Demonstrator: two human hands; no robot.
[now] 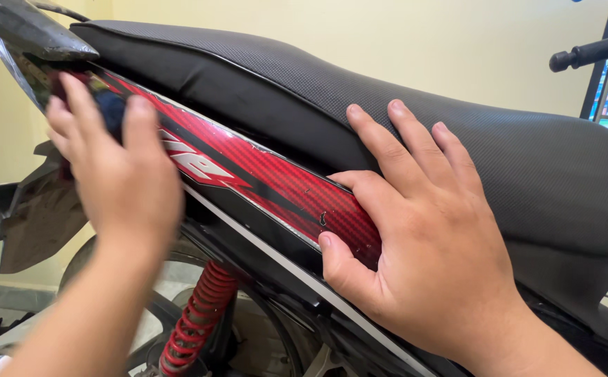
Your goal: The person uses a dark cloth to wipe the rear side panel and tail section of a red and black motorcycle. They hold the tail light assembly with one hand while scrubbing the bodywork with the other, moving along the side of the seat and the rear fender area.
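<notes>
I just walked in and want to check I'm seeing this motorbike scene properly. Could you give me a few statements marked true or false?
1. The right hand lies flat on the black seat and red side panel. True.
2. The left hand holds a spanner. False: it presses something dark blue against the panel's rear.
3. The suspension spring is red. True.
4. The seat is brown. False: it is black.

Light: bright, even, soft shadows under my palms
Blur: my left hand point(112, 174) smeared
Focus: my right hand point(422, 244) sharp
</notes>
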